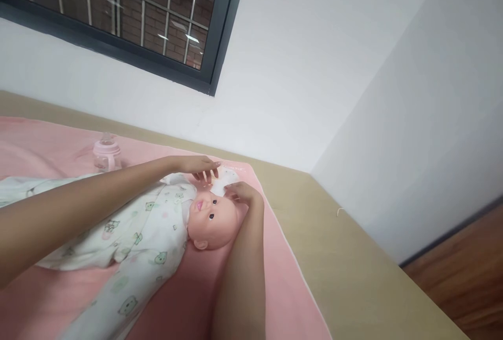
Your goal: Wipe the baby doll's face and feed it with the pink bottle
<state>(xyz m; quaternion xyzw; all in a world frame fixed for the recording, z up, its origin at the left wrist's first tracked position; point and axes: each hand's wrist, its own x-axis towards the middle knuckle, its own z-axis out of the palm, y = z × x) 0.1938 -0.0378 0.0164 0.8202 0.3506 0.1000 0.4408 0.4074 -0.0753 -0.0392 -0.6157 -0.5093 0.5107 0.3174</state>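
Observation:
A baby doll [215,220] in a white sleepsuit printed with green bears lies on its back, head to the right. Just beyond its head is a small white cloth piece [225,178], perhaps a hat or bib; its exact kind is hard to make out. My left hand [196,166] reaches across above the doll's chest, fingers spread and bent down by the cloth's left side. My right hand [244,192] comes around the top of the doll's head, its fingers curled at the cloth's right edge. The right fingertips are partly hidden.
A pink blanket [181,287] lies under the doll on a tan surface [314,225]. Behind the left forearm stands a baby bottle [107,152] with a pink collar. White walls and a barred, dark-framed window [212,67] border the far side.

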